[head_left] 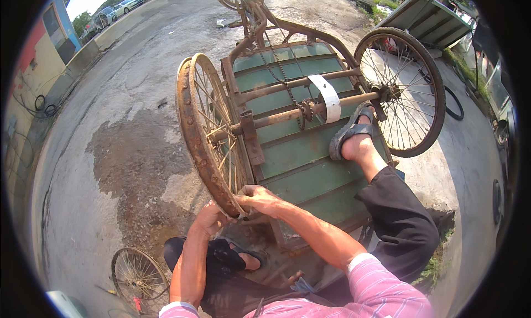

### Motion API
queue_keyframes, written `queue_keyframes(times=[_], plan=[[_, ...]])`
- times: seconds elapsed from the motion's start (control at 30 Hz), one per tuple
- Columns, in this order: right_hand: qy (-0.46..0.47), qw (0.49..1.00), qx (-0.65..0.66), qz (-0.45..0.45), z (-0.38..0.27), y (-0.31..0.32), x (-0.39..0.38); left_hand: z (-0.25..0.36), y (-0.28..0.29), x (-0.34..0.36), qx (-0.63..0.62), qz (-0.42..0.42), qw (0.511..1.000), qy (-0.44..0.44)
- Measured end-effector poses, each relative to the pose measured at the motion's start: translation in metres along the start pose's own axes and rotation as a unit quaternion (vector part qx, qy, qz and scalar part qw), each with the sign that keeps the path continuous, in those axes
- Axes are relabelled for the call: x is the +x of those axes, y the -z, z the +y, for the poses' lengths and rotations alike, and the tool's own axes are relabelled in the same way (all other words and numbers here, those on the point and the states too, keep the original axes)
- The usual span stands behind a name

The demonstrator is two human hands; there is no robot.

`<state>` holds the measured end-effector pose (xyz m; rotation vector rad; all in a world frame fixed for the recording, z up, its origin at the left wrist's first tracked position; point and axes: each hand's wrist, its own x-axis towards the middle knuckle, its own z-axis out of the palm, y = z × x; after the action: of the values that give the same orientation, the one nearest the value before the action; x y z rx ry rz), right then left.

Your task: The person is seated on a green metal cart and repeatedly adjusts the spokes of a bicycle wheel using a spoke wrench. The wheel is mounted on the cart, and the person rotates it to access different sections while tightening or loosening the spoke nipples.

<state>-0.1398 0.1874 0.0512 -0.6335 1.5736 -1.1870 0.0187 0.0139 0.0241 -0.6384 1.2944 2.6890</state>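
An upturned rusty cart [293, 180] with green panels lies before me. Its left wheel [188, 124] has a rusty rim with no tyre visible along much of it. My left hand [213, 217] and my right hand [257, 199] both grip the bottom of that rim, fingers curled round it. A chain [281, 70] hangs over a sprocket on the axle [351, 101], beside a white band [326, 97]. My sandalled right foot [354, 133] rests on the panel. The cart's right wheel [414, 94] has a dark tyre.
A loose spoked wheel [139, 269] lies at lower left, near a red-handled tool [138, 304]. A black tube [454, 107] is on the concrete [110, 74] at right. Parked cars [124, 7] and a wall [41, 47] stand at upper left, a panelled board [426, 19] at upper right.
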Motion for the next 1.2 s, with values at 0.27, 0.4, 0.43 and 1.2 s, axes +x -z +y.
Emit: queue_keyframes(times=[0.27, 0.4, 0.43, 1.2], plan=[[-0.024, 0.992, -0.106, 0.067, -0.012, -0.014, 0.010, -0.003, 0.007, -0.001, -0.015, 0.014, 1.000, 0.005], [-0.007, 0.996, -0.008, 0.092, -0.014, -0.022, -0.009, 0.000, 0.003, -0.007, 0.060, 0.056, 0.997, -0.010], [-0.011, 0.996, 0.008, 0.087, -0.011, -0.022, -0.011, 0.000, 0.005, -0.006, 0.092, 0.083, 0.992, -0.017], [-0.017, 0.986, 0.146, 0.078, 0.017, -0.030, -0.013, 0.011, -0.018, -0.002, 0.267, 0.127, 0.945, -0.138]])
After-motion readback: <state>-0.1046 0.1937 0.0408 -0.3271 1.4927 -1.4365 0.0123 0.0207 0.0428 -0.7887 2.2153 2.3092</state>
